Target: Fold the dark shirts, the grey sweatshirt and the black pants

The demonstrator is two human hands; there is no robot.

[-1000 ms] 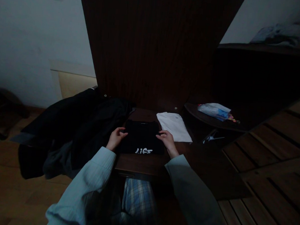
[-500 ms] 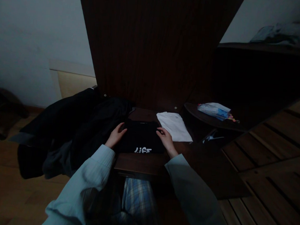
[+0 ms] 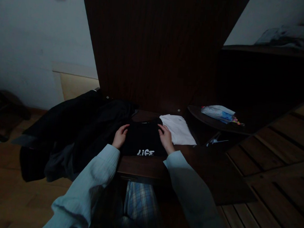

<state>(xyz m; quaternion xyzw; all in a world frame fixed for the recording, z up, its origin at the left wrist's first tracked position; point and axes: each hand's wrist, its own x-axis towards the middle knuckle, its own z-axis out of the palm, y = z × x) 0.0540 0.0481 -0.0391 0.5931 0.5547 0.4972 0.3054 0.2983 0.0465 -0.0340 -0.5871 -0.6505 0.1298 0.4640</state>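
A folded black shirt (image 3: 142,139) is laid flat on the dark bench (image 3: 143,168), between the fingers of the left hand (image 3: 119,137) and those of the right hand (image 3: 166,139). The fingers are curved in at its two sides, perhaps so that both edges are steadied evenly; whether any cloth is pinched cannot be told (the light is dim). The collar is pointed away, beyond the fingers, while the white lettering (image 3: 146,152) is set on their near side. The long axis seems to be laid crosswise, from one hand's fingers to the other's. A white folded garment (image 3: 179,130) is placed right of the right fingers, apparently so that room is left between the hands; dark clothes (image 3: 70,122) are heaped left of the left fingers.
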